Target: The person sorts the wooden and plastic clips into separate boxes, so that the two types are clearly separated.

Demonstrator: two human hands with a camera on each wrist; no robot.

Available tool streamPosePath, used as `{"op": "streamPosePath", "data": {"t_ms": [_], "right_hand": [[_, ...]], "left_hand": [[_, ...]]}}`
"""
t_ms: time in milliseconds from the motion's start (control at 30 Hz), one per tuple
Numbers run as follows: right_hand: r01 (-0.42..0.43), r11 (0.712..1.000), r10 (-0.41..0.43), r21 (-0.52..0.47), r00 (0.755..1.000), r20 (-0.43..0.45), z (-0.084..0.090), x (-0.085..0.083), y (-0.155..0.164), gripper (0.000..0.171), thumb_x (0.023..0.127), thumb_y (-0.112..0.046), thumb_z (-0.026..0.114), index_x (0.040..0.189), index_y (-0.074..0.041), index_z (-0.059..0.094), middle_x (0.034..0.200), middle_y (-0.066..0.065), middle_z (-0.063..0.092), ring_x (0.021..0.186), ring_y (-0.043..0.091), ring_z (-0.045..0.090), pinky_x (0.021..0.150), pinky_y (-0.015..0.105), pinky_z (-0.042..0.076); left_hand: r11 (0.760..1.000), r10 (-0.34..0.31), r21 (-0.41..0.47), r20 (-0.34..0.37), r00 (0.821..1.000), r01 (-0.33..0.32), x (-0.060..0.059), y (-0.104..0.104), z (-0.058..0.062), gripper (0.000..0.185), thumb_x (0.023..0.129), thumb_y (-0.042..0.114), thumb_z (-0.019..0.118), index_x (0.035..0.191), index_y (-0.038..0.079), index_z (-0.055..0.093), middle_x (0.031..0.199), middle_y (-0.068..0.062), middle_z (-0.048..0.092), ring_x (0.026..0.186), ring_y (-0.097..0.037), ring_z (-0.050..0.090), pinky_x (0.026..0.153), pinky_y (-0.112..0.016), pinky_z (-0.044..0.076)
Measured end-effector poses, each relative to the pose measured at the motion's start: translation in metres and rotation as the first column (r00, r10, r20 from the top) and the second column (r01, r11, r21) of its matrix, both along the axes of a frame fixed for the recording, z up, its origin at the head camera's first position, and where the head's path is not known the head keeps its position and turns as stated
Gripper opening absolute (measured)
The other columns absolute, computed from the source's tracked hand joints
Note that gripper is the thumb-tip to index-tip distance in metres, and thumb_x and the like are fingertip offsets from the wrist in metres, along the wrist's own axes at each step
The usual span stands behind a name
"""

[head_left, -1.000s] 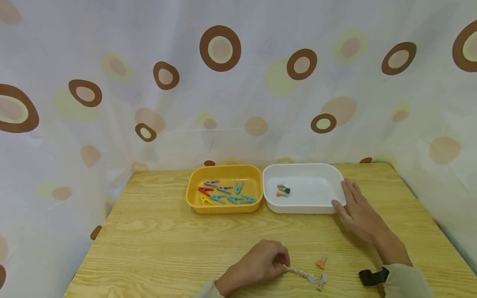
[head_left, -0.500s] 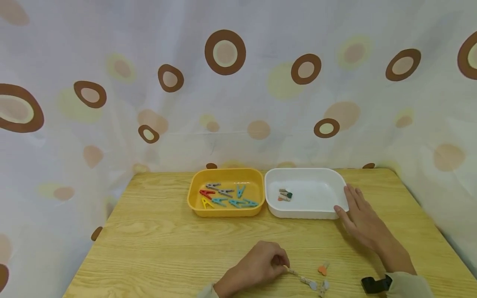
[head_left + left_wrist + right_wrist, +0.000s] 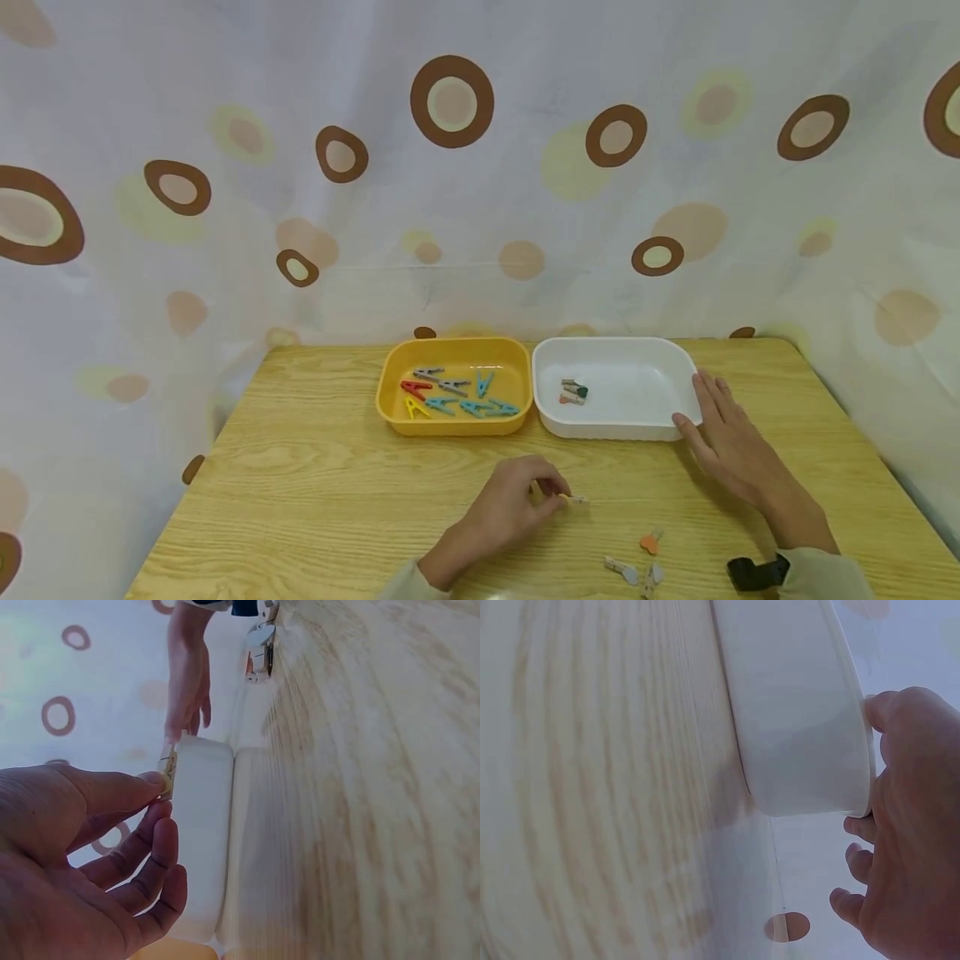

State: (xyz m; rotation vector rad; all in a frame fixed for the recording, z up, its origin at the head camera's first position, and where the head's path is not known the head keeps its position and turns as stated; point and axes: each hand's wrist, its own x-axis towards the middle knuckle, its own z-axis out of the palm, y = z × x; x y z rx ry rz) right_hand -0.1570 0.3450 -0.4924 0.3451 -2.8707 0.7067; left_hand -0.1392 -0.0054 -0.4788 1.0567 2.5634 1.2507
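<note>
Since half a second ago the left hand has lifted from the lower edge of the frame toward the middle of the head view, carrying a small wooden clothespin away from the loose ones lying on the table. Thumb and forefinger pinch that pin by one end; the left wrist view shows its pale tip held at the fingertips, with the other fingers loosely curled below. It now hangs above bare wood, roughly midway between the leftover pins and the two trays.

Two small pins remain at the lower right of the head view: an orange-tipped clothespin and a pale pair just below it, which was touching the carried pin earlier and now lies apart from it.

Unmoved, the right hand rests with straight, spread fingers against the right end of the white tray; the right wrist view shows the thumb pressed to the tray wall, steadying it rather than gripping. Inside that tray lie a few wooden pins. Touching its left side, the yellow tray holds plastic clothespins in grey, red, yellow and blue.

With the pin raised and headed toward the trays, it is judged to be mid-transfer, probably bound for the white tray.
</note>
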Motion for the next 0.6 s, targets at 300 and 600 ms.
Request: {"op": "streamPosePath", "data": {"t_ms": [300,600], "right_hand": [[0.001,1.000,-0.001,0.010,1.000,0.015,0.002,-0.002,-0.001,0.076,0.111,-0.037,0.041,0.162,0.006,0.004,0.167,0.030,0.007,0.155,0.043,-0.004,0.120,0.065,0.008],[0.009,1.000,-0.010,0.018,1.000,0.019,0.002,-0.002,0.000,0.076,0.111,-0.037,0.041,0.162,0.007,0.004,0.167,0.030,0.008,0.155,0.044,-0.003,0.121,0.063,0.007]], "left_hand": [[0.984,0.096,0.154,-0.050,0.994,-0.088,-0.008,0.001,0.010,0.005,0.095,0.011,0.076,0.099,0.013,0.077,0.095,0.004,0.073,0.085,0.001,0.063,0.073,-0.021,0.054],[0.966,0.145,0.234,-0.133,0.980,-0.111,-0.041,0.005,0.037,0.004,0.094,0.007,0.075,0.098,0.008,0.077,0.094,-0.003,0.072,0.083,-0.011,0.065,0.072,-0.030,0.057]]}}
